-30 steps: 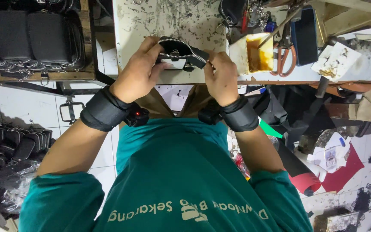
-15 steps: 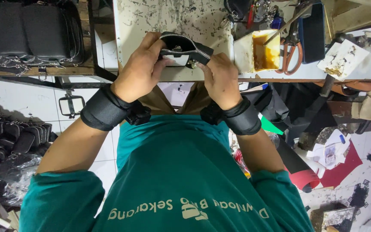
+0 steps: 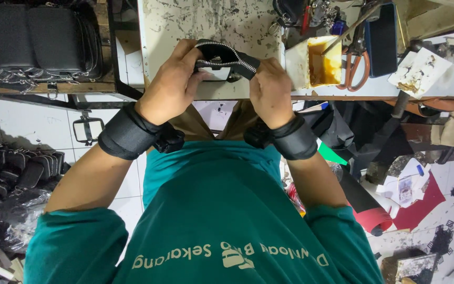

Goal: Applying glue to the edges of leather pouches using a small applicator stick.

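1. Finished black pouches [image 3: 32, 37] are stacked on a shelf beyond the worktop's [image 3: 185, 21] left edge.
2. The left hand [image 3: 172, 84] closes its fingers around the black zippered pouch [image 3: 224, 58], held just above the worktop's near edge.
3. The right hand [image 3: 270, 87] pinches the pouch's right end.
4. A glue tub [image 3: 316, 63] and orange-handled scissors [image 3: 356, 71] sit toward the right.

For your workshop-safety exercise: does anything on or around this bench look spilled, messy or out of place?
Yes. The white bench top is blotched with dark stains. The open glue tub has amber smears on its walls, and a smeared card lies nearby. Both hands, left and right, hold a black zipped pouch, which looks intact.
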